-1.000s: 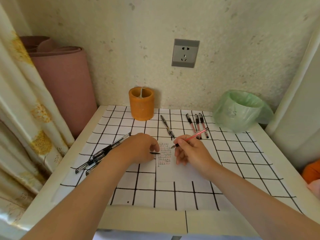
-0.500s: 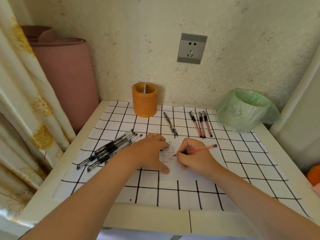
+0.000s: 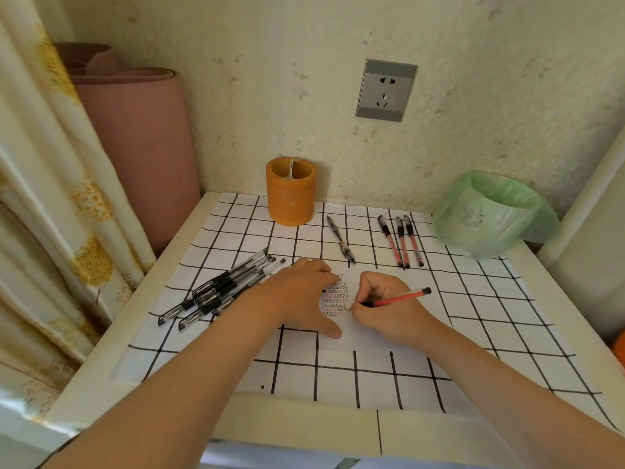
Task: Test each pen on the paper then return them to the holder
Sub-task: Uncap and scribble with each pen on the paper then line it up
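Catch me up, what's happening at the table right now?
The right hand grips a red pen with its tip on the paper, beside rows of test marks. The left hand lies flat on the paper. A bunch of black pens lies to the left; one black pen and three red pens lie behind the paper. No pens stick out of the holder.

We log both forearms extended forward, wrists low. Left hand point(image 3: 297, 296) lies flat, palm down, thumb splayed. Right hand point(image 3: 389, 311) is curled in a writing grip round the red pen point(image 3: 402, 297).
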`<action>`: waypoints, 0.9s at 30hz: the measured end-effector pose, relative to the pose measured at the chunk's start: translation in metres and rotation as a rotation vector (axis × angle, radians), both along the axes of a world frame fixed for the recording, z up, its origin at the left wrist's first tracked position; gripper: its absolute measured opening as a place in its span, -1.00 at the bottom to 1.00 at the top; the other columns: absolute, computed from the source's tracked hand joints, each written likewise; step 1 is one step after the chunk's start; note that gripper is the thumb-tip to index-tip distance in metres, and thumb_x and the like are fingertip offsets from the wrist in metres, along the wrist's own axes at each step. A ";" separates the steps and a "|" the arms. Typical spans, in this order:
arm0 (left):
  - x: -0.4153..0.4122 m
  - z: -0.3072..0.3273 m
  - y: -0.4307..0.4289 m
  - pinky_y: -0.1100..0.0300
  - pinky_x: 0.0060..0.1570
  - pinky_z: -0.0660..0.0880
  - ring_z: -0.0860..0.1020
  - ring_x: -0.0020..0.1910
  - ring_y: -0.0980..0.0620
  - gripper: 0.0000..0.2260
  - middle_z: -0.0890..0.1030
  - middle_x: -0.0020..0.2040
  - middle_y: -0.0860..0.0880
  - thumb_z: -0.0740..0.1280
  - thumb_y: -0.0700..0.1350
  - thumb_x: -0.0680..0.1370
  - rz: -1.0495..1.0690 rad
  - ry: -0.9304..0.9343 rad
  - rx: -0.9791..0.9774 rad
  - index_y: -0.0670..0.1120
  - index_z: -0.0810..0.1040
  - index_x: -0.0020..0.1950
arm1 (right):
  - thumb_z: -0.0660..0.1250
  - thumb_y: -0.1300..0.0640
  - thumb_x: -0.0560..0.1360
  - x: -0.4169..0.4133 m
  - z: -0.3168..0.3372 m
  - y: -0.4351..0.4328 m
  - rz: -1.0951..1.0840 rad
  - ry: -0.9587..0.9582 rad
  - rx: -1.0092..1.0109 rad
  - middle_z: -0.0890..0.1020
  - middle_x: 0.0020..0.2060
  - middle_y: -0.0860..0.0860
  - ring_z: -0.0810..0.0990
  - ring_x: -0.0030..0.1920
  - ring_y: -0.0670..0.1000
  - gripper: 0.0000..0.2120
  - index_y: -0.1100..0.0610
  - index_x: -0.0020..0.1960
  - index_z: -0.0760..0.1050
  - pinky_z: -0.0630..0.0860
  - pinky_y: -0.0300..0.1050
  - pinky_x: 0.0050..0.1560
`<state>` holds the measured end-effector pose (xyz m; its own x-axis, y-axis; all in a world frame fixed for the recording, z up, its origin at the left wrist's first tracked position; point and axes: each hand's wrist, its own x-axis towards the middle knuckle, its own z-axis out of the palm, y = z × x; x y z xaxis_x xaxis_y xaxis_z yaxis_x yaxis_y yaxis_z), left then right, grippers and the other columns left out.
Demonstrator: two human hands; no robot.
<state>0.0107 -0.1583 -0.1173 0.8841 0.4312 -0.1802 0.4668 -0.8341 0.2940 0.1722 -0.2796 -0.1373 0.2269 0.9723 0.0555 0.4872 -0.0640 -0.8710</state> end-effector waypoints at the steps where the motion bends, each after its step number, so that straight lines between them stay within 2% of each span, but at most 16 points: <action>1: 0.000 0.001 0.000 0.12 0.37 0.25 0.14 0.46 0.07 -0.10 0.20 0.50 0.09 0.47 0.30 0.38 -0.001 0.001 0.003 0.01 0.17 0.59 | 0.38 0.43 0.38 0.000 -0.001 0.000 0.002 -0.005 0.000 0.52 -0.46 -0.13 0.43 -0.45 -0.20 -0.81 0.24 -0.30 0.43 0.35 -0.26 -0.43; 5: 0.000 0.002 -0.001 0.11 0.36 0.26 0.14 0.47 0.06 -0.10 0.20 0.50 0.08 0.47 0.30 0.37 0.000 0.004 0.008 0.01 0.18 0.59 | 0.38 0.42 0.38 -0.001 -0.003 0.000 0.007 -0.026 -0.005 0.51 -0.48 -0.16 0.42 -0.47 -0.20 -0.80 0.22 -0.31 0.43 0.32 -0.30 -0.45; 10: 0.000 0.002 -0.002 0.11 0.36 0.26 0.14 0.47 0.06 -0.10 0.20 0.50 0.08 0.47 0.29 0.38 0.003 0.000 0.007 0.01 0.18 0.59 | 0.38 0.44 0.38 -0.003 -0.002 -0.001 0.012 -0.055 -0.008 0.51 -0.48 -0.20 0.48 -0.46 -0.24 -0.84 0.30 -0.29 0.43 0.32 -0.36 -0.46; 14: -0.001 0.002 -0.002 0.11 0.36 0.27 0.13 0.47 0.07 -0.11 0.19 0.51 0.09 0.47 0.29 0.38 0.006 -0.001 0.004 0.02 0.18 0.59 | 0.38 0.43 0.38 -0.005 -0.002 -0.002 0.003 -0.079 -0.007 0.50 -0.49 -0.21 0.47 -0.46 -0.24 -0.81 0.25 -0.31 0.42 0.31 -0.31 -0.46; 19: -0.001 0.002 -0.003 0.09 0.36 0.29 0.14 0.46 0.07 -0.11 0.20 0.50 0.09 0.46 0.30 0.38 0.011 0.004 0.010 0.01 0.19 0.59 | 0.38 0.43 0.38 -0.007 0.000 -0.002 -0.009 -0.088 0.004 0.49 -0.50 -0.22 0.48 -0.46 -0.25 -0.75 0.19 -0.33 0.39 0.29 -0.35 -0.47; 23: -0.001 0.001 -0.003 0.10 0.34 0.31 0.15 0.45 0.07 -0.12 0.21 0.49 0.08 0.46 0.32 0.37 0.012 0.004 0.026 0.02 0.21 0.58 | 0.39 0.41 0.37 -0.006 -0.003 -0.002 -0.032 -0.058 0.022 0.46 -0.49 -0.17 0.39 -0.46 -0.19 -0.71 0.11 -0.36 0.39 0.30 -0.30 -0.45; 27: -0.001 0.001 -0.003 0.11 0.34 0.29 0.15 0.45 0.06 -0.12 0.20 0.50 0.08 0.46 0.31 0.37 0.014 0.001 0.024 0.02 0.21 0.58 | 0.39 0.41 0.37 -0.006 -0.004 -0.002 -0.010 -0.063 0.010 0.47 -0.49 -0.17 0.40 -0.47 -0.20 -0.75 0.16 -0.35 0.41 0.30 -0.28 -0.46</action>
